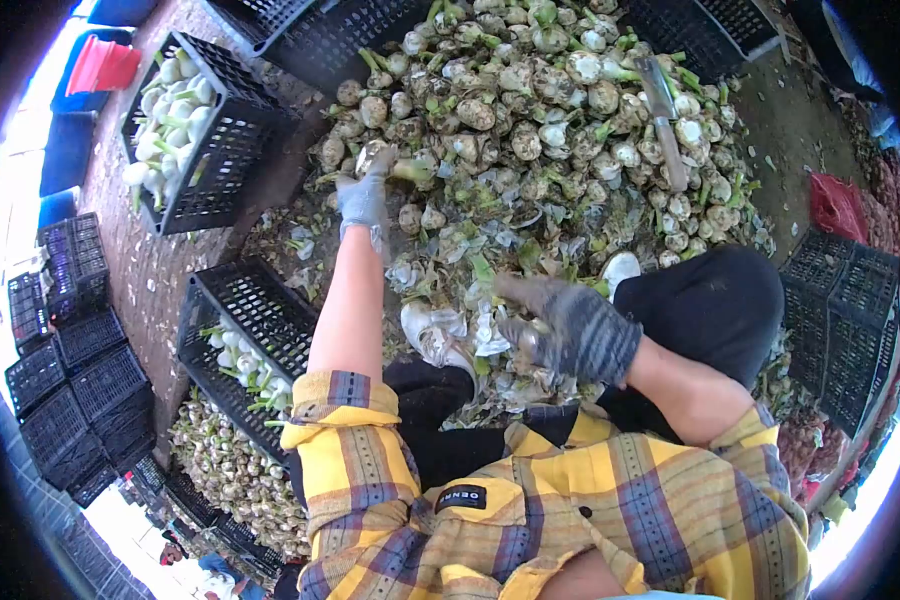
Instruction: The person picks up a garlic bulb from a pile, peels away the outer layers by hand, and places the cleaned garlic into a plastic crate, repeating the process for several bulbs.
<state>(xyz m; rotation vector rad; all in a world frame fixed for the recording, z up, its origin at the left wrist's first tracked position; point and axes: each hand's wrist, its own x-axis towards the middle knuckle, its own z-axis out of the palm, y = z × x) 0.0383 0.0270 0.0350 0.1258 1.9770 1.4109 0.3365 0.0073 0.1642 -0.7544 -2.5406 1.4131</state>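
Note:
My left hand point(365, 195), in a pale grey glove, reaches out to the left edge of a big pile of dirty bulbs point(500, 110). Its fingers are closed round an unpeeled bulb point(373, 157) with a green stem pointing right. Nearer to me, my right hand point(575, 325), in a dark grey striped glove, is over the peelings point(490, 270) with its fingers apart and nothing visible in it. A cleaver point(662, 125) with a wooden handle lies on the right part of the pile.
Black crates of cleaned white bulbs point(175, 120) stand at the left, one upper and one lower point(255, 300). Empty black crates point(80, 370) are stacked far left, others point(840, 320) at the right. A red bag point(837, 205) lies at the right.

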